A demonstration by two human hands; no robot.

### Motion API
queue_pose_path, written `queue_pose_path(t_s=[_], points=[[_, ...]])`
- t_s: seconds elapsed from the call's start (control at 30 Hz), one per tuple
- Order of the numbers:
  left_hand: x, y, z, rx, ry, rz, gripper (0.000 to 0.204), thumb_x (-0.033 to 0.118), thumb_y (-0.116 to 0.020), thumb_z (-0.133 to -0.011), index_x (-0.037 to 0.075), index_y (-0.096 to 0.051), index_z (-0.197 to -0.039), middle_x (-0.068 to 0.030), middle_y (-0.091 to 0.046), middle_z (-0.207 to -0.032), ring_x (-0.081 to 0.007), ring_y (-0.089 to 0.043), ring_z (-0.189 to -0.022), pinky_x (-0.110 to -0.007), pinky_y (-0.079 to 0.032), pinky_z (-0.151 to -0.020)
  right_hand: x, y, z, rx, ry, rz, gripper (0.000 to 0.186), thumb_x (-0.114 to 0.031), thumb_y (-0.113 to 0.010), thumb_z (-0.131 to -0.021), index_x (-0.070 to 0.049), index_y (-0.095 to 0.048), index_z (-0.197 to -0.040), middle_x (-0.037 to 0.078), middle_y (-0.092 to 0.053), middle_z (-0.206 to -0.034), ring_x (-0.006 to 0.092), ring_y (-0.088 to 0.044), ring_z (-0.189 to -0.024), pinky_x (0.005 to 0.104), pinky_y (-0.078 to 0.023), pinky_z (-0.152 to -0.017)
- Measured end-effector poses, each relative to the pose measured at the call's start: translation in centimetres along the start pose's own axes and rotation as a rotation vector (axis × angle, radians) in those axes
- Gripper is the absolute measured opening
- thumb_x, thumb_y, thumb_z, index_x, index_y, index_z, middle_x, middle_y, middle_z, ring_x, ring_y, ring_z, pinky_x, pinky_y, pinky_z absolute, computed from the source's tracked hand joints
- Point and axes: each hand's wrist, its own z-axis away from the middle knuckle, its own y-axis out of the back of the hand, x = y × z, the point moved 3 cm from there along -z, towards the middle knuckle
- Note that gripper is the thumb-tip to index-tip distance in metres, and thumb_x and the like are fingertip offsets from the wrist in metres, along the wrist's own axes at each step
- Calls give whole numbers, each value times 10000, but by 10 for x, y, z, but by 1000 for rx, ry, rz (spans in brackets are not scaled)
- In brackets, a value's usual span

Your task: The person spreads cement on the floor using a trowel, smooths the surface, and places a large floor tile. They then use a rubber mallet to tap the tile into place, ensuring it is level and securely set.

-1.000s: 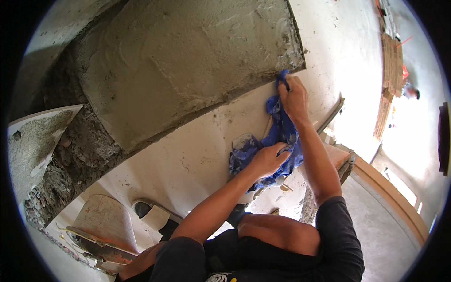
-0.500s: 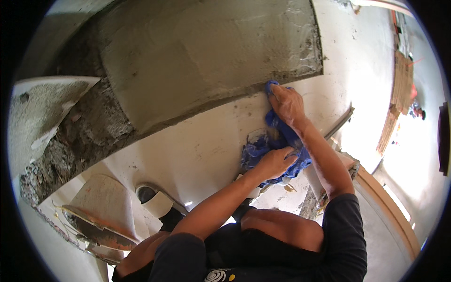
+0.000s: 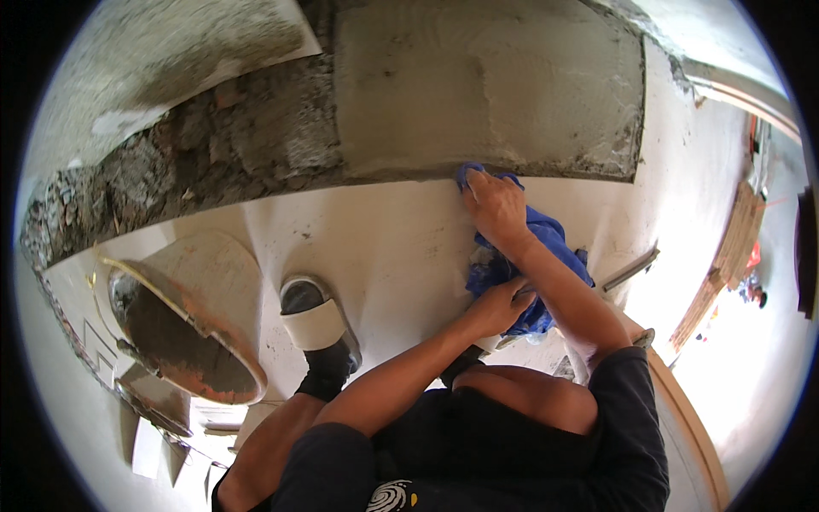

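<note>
**Blue Cloth on the Seam, Mortar Bed Lying Smooth**

From the head view, here was the picture: the right grip was closed on one end of the blue cloth, right where the mortar bed met the pale floor tile! Nearer the body, the left grip was curled around the cloth's bunched bulk, its fingertips partly tucked from sight.

And how far along? Beyond the right grip the mortar bed lay mostly flat, with a low ridge across it, so the spreading looked well advanced. The edge cleaning seemed only part done: dark residue lined the seam on both sides of the right grip, and crumbs dotted the tile off to its left.

Farther left and beyond, the rough strip sat bare of any smooth layer, apparently untreated. A cement-backed slab stood past that, while the mortar-smeared bucket was tipped open, well to the left of both grips.
</note>
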Motion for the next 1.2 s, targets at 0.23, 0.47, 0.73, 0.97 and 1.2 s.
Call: queue_pose_path(t_s=[0.23, 0.47, 0.73, 0.97, 1.2], points=[[-22, 22, 23, 196, -5, 34, 409, 264, -485, -977, -17, -505, -1274, -277, -625, -1087, -369, -604, -1077, -418, -451, -921, -69, -27, -26, 15, 86, -5, 71, -93, -577, -779, -86, -520, -737, 88, -617, -679, 278, -616, -604, 391, -439, -585], [-48, 47, 35, 493, -122, 88, 363, 231, -494, -962, -55, -558, -1176, -254, -647, -1083, -395, -599, -1076, -430, -455, -889, -140, -65, -56, -86, 96, -87, 78, -141, -572, -783, -76, -550, -745, 115, -632, -646, 290, -637, -593, 414, -473, -550], [-39, 44, 25, 237, -121, -130, 395, 256, -521, -955, -5, -534, -1252, -213, -554, -1276, -367, -498, -1228, -432, -389, -1018, -116, 23, -26, 180, -69, -664, 260, -238, -619, -850, -30, -619, -1007, 196, -639, -1009, 386, -627, -907, 444, -505, -782], [1, -82, -27, -376, -118, -645, 458, 345, -502, -958, 75, -530, -1327, -234, -477, -1372, -392, -467, -1259, -443, -376, -1046, 115, 190, 164, 882, -1009, -312, 277, -135, -480, -986, 27, -599, -1177, 118, -643, -1088, 186, -599, -1008, 341, -487, -902], [77, -245, -78, -717, -502, -290, 490, 345, -565, -924, 68, -522, -1327, -206, -528, -1340, -367, -511, -1214, -419, -396, -1034, 228, 390, 335, 1689, -1038, -192, 344, -222, -476, -947, 54, -611, -1101, 142, -629, -1038, 204, -646, -887, 326, -553, -720]])
